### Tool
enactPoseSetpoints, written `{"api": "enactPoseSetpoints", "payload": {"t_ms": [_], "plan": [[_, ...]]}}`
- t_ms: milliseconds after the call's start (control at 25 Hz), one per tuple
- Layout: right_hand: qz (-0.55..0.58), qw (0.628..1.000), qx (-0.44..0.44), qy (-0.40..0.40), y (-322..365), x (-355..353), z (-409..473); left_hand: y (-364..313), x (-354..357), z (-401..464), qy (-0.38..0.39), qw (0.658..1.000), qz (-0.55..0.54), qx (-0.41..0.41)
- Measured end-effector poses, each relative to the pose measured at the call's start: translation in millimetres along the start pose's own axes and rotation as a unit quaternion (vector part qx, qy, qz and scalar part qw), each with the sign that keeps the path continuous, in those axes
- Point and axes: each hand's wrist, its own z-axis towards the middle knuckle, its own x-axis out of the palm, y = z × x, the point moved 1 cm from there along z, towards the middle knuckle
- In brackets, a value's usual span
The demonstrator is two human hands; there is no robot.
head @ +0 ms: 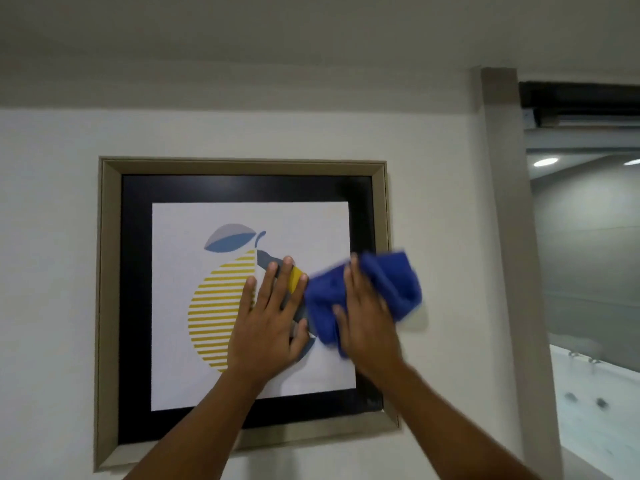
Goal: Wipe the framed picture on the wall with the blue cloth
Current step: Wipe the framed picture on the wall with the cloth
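Note:
The framed picture (pixel 138 306) hangs on the white wall: a beige frame, a black mat and a print of a yellow striped fruit with a blue leaf. My left hand (pixel 268 327) lies flat on the glass at the picture's middle, fingers spread. My right hand (pixel 367 323) presses the bunched blue cloth (pixel 388 289) against the picture's right side. The cloth is blurred and spills over the frame's right edge onto the wall. It hides part of the mat and frame there.
A beige wall pillar (pixel 502 202) stands right of the picture. Beyond it a dark-topped opening (pixel 581 98) shows another room with ceiling lights and a pale floor. Bare white wall (pixel 48 237) lies left of and above the frame.

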Motion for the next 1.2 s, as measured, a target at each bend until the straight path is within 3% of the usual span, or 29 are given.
{"api": "enactPoseSetpoints", "payload": {"t_ms": [160, 240, 360, 480, 600, 840, 1000, 1200], "plan": [[0.027, 0.993, 0.091, -0.064, 0.3, -24.6, 118.4, 1.3, 4.1, -0.4, 0.000, 1.000, 0.003, -0.001], [0.021, 0.993, 0.103, -0.058, 0.2, -13.9, 120.4, 0.9, 4.7, 0.3, -0.005, 1.000, 0.008, -0.002], [0.007, 0.996, 0.081, -0.046, 2.1, 2.5, 64.5, 1.1, 4.6, -3.0, -0.007, 1.000, 0.010, -0.003], [0.045, 0.992, 0.114, 0.029, 15.6, 26.7, -53.5, 0.8, 6.1, -4.6, -0.005, 1.000, 0.006, -0.003], [0.015, 0.990, 0.131, 0.051, 23.2, 43.2, -150.1, 0.3, 8.7, -4.7, -0.018, 1.000, 0.010, -0.006], [0.017, 0.970, 0.240, 0.025, 67.5, 59.6, -141.6, -0.6, 6.6, -4.8, -0.020, 1.000, 0.009, -0.006], [-0.071, 0.984, 0.163, 0.007, 35.0, 47.2, -151.0, 0.8, 7.2, -4.8, -0.022, 1.000, 0.014, -0.004], [-0.133, 0.980, 0.106, 0.102, 1.8, 35.3, -167.9, 1.5, 8.6, -4.9, -0.033, 0.999, 0.013, 0.000]]}}
